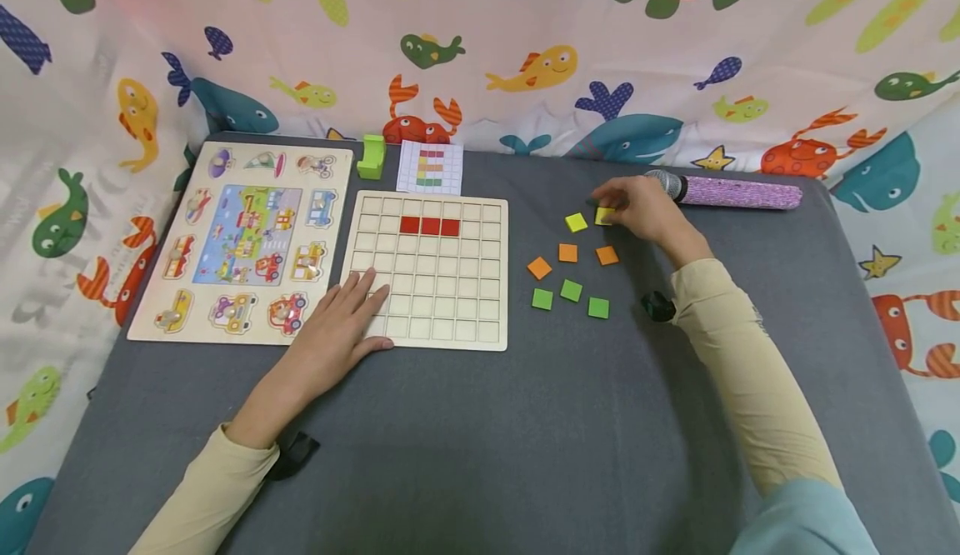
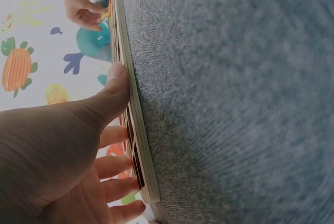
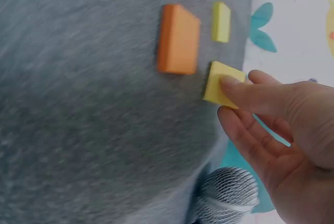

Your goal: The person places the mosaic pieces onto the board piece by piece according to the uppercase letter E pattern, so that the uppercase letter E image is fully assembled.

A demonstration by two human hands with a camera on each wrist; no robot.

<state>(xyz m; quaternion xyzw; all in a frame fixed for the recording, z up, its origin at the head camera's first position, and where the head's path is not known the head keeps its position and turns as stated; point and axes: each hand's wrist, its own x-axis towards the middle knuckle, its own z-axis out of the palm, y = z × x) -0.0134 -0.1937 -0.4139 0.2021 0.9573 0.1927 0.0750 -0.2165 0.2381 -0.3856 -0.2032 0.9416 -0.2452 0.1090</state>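
Note:
My right hand (image 1: 637, 207) pinches a yellow square tile (image 3: 218, 84) between thumb and fingers, at the far end of a group of loose tiles. Another yellow tile (image 1: 576, 222) lies just left of it. Orange tiles (image 1: 567, 252) and green tiles (image 1: 572, 290) lie nearer on the cloth. The left hand (image 1: 330, 330) rests with spread fingers on the near left corner of a wooden grid board (image 1: 442, 334); its thumb lies along the board's near edge in the left wrist view. Three red tiles (image 1: 431, 227) sit side by side in the board's second row.
Left of the grid board lies a wooden picture puzzle (image 1: 247, 330). Behind the board are a pattern card (image 1: 430, 168) and a green block (image 1: 371, 157). A glittery pink microphone (image 1: 738, 192) lies beyond the right hand. A printed sea-animal curtain (image 1: 495, 5) borders the grey table (image 1: 487, 455).

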